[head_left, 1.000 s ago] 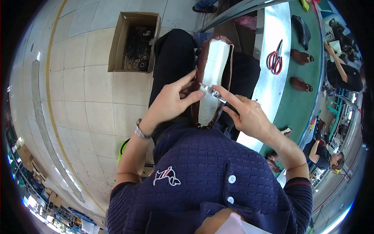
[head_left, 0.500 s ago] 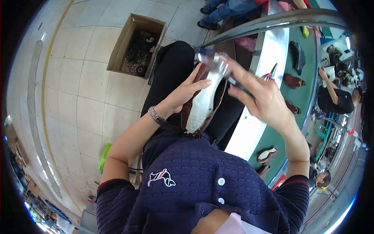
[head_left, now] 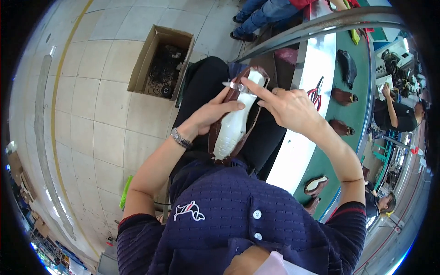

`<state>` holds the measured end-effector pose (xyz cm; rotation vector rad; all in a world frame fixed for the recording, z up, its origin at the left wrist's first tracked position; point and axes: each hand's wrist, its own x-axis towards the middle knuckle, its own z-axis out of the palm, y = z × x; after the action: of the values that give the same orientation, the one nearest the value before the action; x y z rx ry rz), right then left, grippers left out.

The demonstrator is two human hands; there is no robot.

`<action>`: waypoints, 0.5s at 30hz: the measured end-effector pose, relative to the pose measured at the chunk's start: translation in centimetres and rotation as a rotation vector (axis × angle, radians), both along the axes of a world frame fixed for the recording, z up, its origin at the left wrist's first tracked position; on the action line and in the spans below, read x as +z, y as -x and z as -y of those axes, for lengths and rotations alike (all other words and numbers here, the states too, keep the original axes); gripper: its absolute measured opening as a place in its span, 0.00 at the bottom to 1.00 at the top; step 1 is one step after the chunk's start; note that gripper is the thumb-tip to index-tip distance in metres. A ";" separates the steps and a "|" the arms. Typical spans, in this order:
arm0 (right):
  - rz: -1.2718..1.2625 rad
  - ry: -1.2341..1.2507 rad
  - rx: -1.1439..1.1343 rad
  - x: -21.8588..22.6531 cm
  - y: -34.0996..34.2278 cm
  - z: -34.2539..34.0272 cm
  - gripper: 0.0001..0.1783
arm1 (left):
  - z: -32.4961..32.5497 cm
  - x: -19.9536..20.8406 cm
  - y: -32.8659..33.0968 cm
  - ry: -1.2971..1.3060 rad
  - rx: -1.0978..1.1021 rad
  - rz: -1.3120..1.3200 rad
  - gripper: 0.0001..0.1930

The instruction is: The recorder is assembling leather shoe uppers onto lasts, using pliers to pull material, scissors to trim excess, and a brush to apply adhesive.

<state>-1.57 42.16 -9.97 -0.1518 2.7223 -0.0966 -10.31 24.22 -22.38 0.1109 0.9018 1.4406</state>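
On the black-trousered lap [head_left: 201, 89] lay a long brown shoe [head_left: 234, 117], its smooth white bottom [head_left: 228, 133] upward; the left hand [head_left: 213, 111] gripped its side, while the right hand [head_left: 293, 109] held a shiny metal tool [head_left: 239, 87] over it

No text, labels, numbers or signs legible.

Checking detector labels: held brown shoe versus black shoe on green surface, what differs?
Brown shoe: white underside faces camera; black shoe: only dark surface shows. Brown shoe is gripped by the left hand; black shoe lies untouched on the green surface. Both are shoes.
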 end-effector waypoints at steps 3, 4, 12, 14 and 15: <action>-0.300 0.351 -0.096 -1.8 -1.6 0.8 0.36 | 0.4 0.5 0.1 -0.011 -0.033 0.017 0.44; -0.082 0.217 -0.082 -1.6 -1.7 0.8 0.36 | 0.4 0.6 0.2 -0.012 -0.047 0.037 0.47; -0.110 0.308 -0.083 -1.1 -2.2 2.3 0.37 | 1.5 -0.1 0.3 -0.087 -0.167 -0.069 0.49; -0.034 0.233 -0.093 -1.6 -2.4 2.0 0.37 | 2.6 -0.8 -0.5 -0.124 -0.071 0.095 0.45; 0.036 0.159 -0.081 -1.8 -2.2 1.7 0.37 | 3.0 -1.1 -1.0 -0.159 0.047 0.251 0.42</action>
<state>0.59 40.45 -11.80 -0.0840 2.6835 -0.3366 -9.31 21.22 -23.46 0.0272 0.5882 1.5301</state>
